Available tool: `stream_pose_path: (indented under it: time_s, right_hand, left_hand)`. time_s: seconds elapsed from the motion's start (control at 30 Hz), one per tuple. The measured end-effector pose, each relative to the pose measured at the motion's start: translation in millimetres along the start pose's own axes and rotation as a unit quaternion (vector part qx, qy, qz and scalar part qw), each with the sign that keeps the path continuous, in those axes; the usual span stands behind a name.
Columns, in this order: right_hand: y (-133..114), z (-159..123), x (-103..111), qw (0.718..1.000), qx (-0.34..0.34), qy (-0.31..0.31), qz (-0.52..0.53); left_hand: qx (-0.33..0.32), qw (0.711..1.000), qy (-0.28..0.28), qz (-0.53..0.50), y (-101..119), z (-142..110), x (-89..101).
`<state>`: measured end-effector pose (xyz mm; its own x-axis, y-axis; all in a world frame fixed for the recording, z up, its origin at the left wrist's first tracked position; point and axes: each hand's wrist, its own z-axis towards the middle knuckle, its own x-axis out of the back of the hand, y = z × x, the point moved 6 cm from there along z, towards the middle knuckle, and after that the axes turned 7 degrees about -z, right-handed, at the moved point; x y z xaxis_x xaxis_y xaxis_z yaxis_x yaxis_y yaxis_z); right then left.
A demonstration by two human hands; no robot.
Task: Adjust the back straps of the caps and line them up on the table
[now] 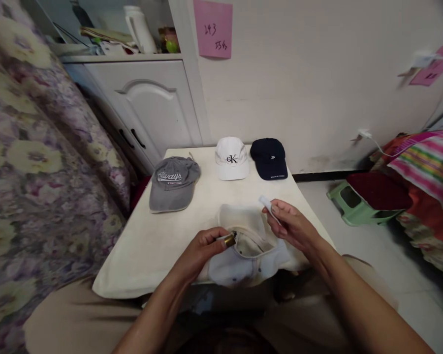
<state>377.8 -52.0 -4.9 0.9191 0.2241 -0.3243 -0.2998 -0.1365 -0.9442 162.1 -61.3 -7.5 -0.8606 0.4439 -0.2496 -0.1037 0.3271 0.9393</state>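
Observation:
A pale blue and white baseball cap (pixel 231 270) lies near the table's front edge, its inner lining and opening facing up toward me. My left hand (pixel 203 248) is closed at the cap's left side, pinching a brass-coloured buckle (pixel 229 240) between thumb and fingers. Over the cap's right side, my right hand (pixel 290 221) pinches a light strap (pixel 266 202), whose end sticks out up and left past the fingertips. Buckle and strap end are apart. Part of the strap is hidden by the fingers.
Farther back on the cream-covered table (pixel 133 260) sit a grey cap (pixel 173 184), a white cap (pixel 232 160) and a navy cap (pixel 269 158). A floral curtain (pixel 40 147) hangs at left. On the right stands a green stool (pixel 345 201) with a red top.

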Motion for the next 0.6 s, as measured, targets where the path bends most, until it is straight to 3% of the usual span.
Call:
stream_pose_path:
  time_s: [0.27,0.6]
  right_hand:
    - [11,-5,-22,0.985,0.001,-0.034,-0.169]
    - [23,-6,-32,0.977,-0.005,-0.063,-0.202]
  left_hand:
    - [-0.016,0.999,-0.035,-0.011,-6,2,-3.1]
    - [-0.021,0.999,-0.033,0.023,-5,0,-7.0]
